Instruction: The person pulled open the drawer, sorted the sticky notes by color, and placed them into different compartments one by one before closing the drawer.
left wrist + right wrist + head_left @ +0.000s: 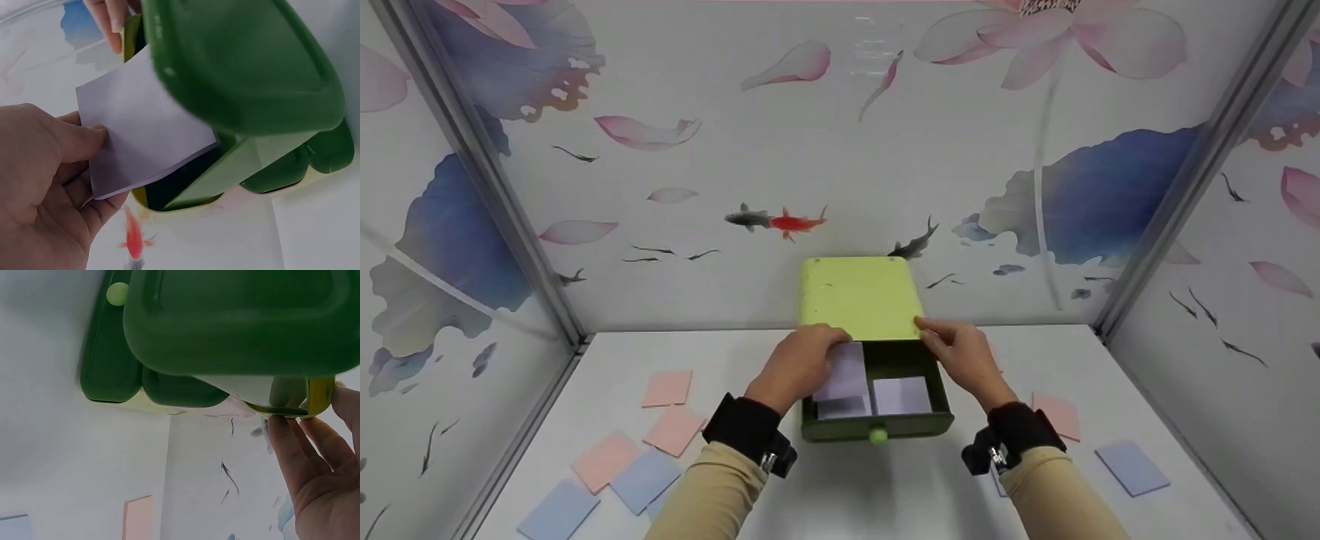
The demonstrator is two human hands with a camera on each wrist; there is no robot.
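A small drawer cabinet with a yellow-green top (861, 296) stands against the back wall, its green top drawer (840, 430) pulled out towards me. My left hand (802, 367) pinches a lavender note pad (140, 118) by its edge, thumb on the upper face and fingers beneath, over the drawer's left compartment. In the right compartment lies another lavender pad (901, 395). At the cabinet's front right corner, my right hand (964, 356) grips the top edge with thumb and fingers. The raised drawer front hides much of the inside from both wrist views.
Several pink pads (667, 388) and blue pads (559, 511) lie spread on the white table to the left. On the right are a pink pad (1057, 415) and a blue pad (1132, 468). Printed panels in metal frames (495, 165) enclose the table.
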